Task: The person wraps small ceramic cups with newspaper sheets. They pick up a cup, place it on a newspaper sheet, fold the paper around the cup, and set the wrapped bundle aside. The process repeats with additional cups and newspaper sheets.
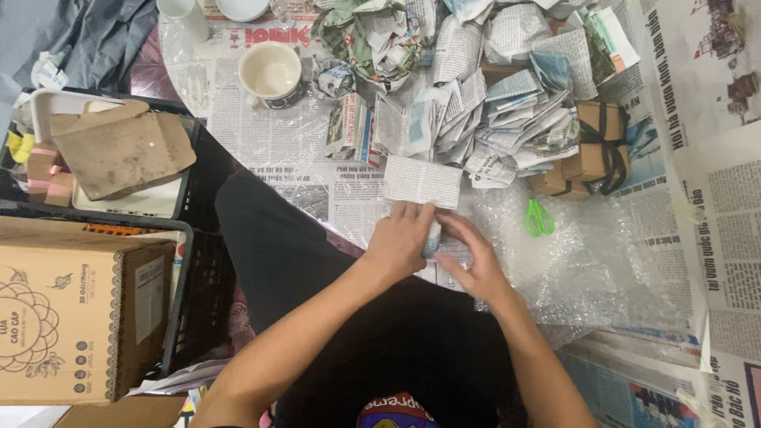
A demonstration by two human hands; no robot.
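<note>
At the near edge of the bench [261, 139], a round top covered with clear plastic over newsprint, both hands meet over a small object. The left hand [399, 242] closes its grip around a small pale item [432, 235], seemingly smooth and rounded, though it is too hidden to tell its kind; the right hand [474, 265] pinches it from the other side, fingers curled on its edge. A flat rectangular newspaper sheet [422, 181] sticks up just beyond the fingertips, touching them. Under and to the right of the hands lies crinkled, translucent bubble wrap [602, 261], reaching toward the bench's right edge and leaving the broadest open room there. Green-handled scissors [539, 217] rest on that wrap, near the right hand. Toward the far edge a heap of crumpled newspaper wads [468, 79] crowds the middle, with brown cardboard boxes tied in dark ribbon [590, 150] at its right side. A glossy white cup [270, 73] stands at the far left. Off the left edge, a dark plastic crate [186, 254] holds a printed cardboard carton [75, 317], hemming in that side.
</note>
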